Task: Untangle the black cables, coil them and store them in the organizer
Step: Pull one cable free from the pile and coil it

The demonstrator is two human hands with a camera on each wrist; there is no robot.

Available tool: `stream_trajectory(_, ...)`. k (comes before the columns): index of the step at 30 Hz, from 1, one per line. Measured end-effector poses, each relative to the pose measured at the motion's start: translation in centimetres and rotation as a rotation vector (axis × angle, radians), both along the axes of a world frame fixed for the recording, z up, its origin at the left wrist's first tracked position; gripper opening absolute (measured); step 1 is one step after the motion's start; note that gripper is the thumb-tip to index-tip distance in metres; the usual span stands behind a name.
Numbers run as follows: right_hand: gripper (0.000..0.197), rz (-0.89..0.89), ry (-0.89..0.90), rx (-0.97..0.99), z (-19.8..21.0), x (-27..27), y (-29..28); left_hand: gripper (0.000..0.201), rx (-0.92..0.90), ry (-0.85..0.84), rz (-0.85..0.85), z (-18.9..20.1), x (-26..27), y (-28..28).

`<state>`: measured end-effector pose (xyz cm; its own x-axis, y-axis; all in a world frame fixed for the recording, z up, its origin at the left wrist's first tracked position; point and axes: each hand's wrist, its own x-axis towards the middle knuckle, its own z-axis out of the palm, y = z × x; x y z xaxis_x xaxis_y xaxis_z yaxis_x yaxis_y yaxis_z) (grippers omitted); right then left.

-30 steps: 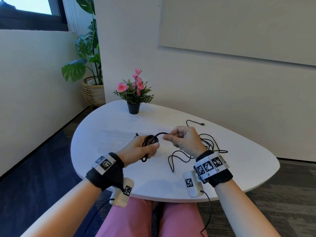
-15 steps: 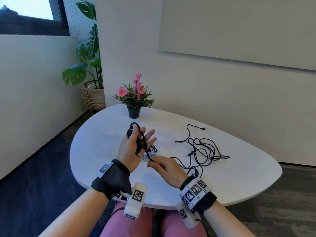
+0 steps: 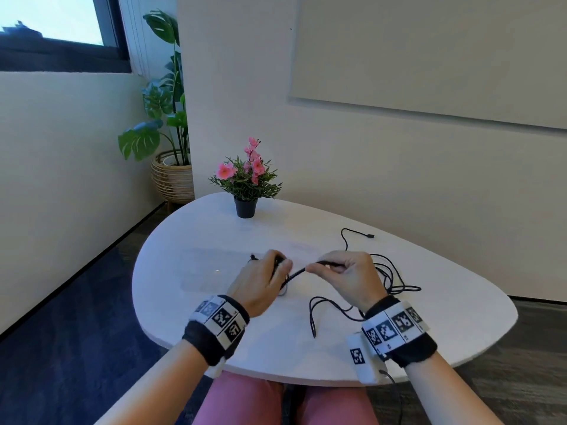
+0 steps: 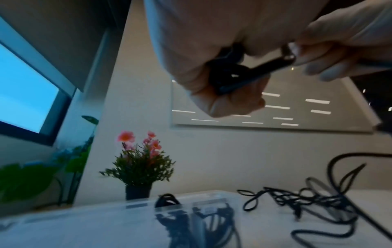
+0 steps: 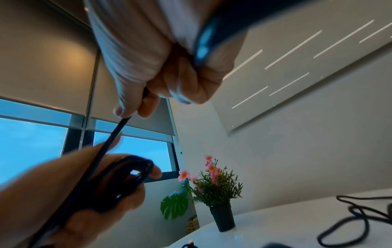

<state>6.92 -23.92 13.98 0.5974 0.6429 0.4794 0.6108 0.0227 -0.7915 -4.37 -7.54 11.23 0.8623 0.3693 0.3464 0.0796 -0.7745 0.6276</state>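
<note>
White and rounded, the bench carries the work area in front of a pale wall. Left hand is raised above the bench with its fingers curled round a small coil of black cable; the loops sit between thumb and fingers. Right hand is just beside it, with thumb and forefinger pinching the same cable where it leaves the coil, so that a short taut length spans the gap between the 2 hands. From the right hand the cable drops to the bench and runs in a loose loop toward the near edge. Behind the right hand lies a tangle of black cables, with 1 free plug end stretched out toward the wall. Under and left of the left hand sits the clear plastic organizer; the left wrist view shows dark coiled cable inside it, though blur hides which compartment. A potted plant with pink flowers stands at the far edge of the bench.
</note>
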Motion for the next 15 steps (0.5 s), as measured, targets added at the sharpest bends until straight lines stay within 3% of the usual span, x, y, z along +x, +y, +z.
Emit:
stream_trajectory(3, 0.022, -0.02, -0.067, 0.043, 0.8, 0.7, 0.4, 0.065, 0.026, 0.159, -0.174, 0.6, -0.5, -1.1)
stream_trajectory(5, 0.019, -0.017, -0.08, 0.049, 0.7, 1.3, 0.4, 0.05, 0.043, 0.248, -0.222, 0.8, -0.6, -1.5)
stream_trajectory(7, 0.02, -0.003, 0.0, 0.046, 0.4, 1.7, 0.5, 0.029, -0.168, 0.155, -0.255, 1.3, -0.7, -1.4)
stream_trajectory(10, 0.013, -0.002, 0.112, 0.018, 0.2, 1.5, 0.8, 0.028, -0.572, -0.03, -0.291, 1.8, -1.1, -1.1)
stream_trajectory(15, 0.018, 0.06, 0.164, -0.156, -0.8, 0.3, 1.5, 0.019, -0.904, -0.233, -0.197, 1.7, -0.8, -2.2)
